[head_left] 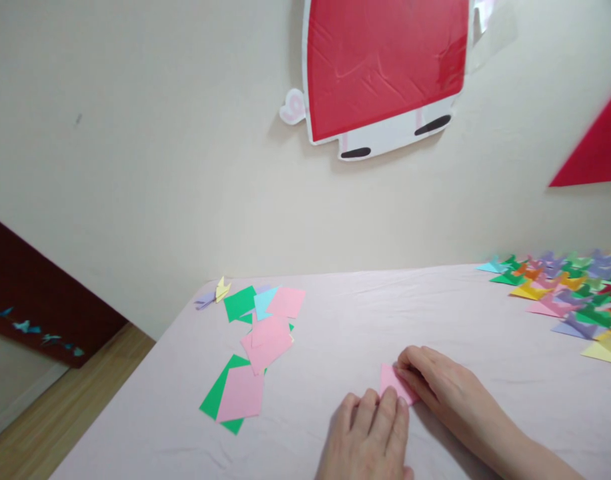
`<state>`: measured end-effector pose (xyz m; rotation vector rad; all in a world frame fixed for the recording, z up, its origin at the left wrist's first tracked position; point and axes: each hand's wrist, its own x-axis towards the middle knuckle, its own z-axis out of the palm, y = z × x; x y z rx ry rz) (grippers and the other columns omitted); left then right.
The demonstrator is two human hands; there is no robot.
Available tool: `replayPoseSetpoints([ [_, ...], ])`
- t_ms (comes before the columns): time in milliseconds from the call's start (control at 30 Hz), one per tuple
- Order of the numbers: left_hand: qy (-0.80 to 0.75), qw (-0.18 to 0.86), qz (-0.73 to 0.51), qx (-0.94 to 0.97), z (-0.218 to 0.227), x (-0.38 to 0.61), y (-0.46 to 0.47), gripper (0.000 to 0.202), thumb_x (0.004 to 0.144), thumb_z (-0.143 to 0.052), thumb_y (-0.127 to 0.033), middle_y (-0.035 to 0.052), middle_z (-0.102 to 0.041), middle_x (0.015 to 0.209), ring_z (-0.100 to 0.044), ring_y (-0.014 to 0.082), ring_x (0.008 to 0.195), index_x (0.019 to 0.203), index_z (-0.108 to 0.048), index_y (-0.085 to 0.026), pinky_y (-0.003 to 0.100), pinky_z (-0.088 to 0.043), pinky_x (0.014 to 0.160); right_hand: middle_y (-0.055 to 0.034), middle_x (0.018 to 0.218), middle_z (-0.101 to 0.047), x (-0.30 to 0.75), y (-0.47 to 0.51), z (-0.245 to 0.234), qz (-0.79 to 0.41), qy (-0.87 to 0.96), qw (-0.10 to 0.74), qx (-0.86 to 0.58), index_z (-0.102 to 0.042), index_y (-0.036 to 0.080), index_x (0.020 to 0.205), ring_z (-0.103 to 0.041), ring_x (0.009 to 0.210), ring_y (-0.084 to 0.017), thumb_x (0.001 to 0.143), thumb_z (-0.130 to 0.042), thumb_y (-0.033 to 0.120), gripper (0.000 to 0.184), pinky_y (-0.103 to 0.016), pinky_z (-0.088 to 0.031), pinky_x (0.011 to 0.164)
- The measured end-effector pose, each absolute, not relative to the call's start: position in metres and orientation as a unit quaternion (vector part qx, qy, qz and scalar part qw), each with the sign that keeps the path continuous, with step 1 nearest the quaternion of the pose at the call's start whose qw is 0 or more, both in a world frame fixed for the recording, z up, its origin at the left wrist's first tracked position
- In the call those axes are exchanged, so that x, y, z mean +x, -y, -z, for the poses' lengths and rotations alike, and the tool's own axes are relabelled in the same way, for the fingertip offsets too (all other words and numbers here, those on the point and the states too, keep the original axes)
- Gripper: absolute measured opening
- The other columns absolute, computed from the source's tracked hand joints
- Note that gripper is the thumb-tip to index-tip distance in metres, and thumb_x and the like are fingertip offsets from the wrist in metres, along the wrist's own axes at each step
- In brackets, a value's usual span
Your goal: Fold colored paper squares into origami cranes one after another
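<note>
A small pink sheet of origami paper, which looks folded, lies on the table between my two hands. My left hand holds it down from the near side, with the bent fingers close together and the tips on its lower edge. From the right, my right hand pinches the paper's edge, fingers curled and thumb side down against the cloth. Both hands cover part of the sheet, so its full shape is hidden.
Loose pink paper squares and green ones lie at the left. Small folded yellow and purple pieces sit at the far left corner. Rows of colourful folded paper figures fill the right. A wall borders the table's back.
</note>
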<state>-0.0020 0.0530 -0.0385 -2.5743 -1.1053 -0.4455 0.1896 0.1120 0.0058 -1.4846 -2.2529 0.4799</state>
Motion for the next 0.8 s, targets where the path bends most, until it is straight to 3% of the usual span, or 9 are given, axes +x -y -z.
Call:
replayPoseSetpoints([
  [267, 0.372, 0.183, 0.179, -0.892, 0.029, -0.001, -0.056, 0.056, 0.09, -0.049, -0.057, 0.0066, -0.062, 0.128, -0.053, 0.0247, 0.102, 0.124, -0.061, -0.014, 0.037, -0.042, 0.087, -0.0032, 0.069, -0.063, 0.191, -0.112, -0.003, -0.143, 0.816, 0.209, -0.519, -0.052, 0.024, 0.075, -0.063, 0.063, -0.02, 0.091, -0.039, 0.024, 0.021, -0.03, -0.049, 0.058],
  [600, 0.376, 0.187, 0.195, -0.887, 0.018, 0.002, -0.058, 0.054, 0.085, -0.054, -0.064, 0.0018, -0.066, 0.119, -0.054, 0.0232, 0.102, 0.114, -0.064, -0.019, 0.037, -0.041, 0.088, -0.0009, 0.068, -0.059, 0.189, -0.109, 0.0, -0.107, 0.835, 0.232, -0.488, -0.052, 0.024, 0.076, -0.058, 0.063, -0.018, 0.088, -0.042, 0.016, 0.018, -0.028, -0.044, 0.058],
  [800, 0.376, 0.203, 0.241, -0.871, 0.019, 0.004, -0.06, 0.052, 0.086, -0.051, -0.064, -0.0014, -0.068, 0.114, -0.053, 0.022, 0.097, 0.11, -0.064, -0.02, 0.036, -0.039, 0.086, -0.0043, 0.088, -0.062, 0.189, -0.1, -0.009, -0.195, 0.817, 0.232, -0.491, -0.055, 0.024, 0.09, -0.058, 0.081, -0.021, 0.091, -0.048, 0.025, 0.007, -0.035, -0.047, 0.073],
])
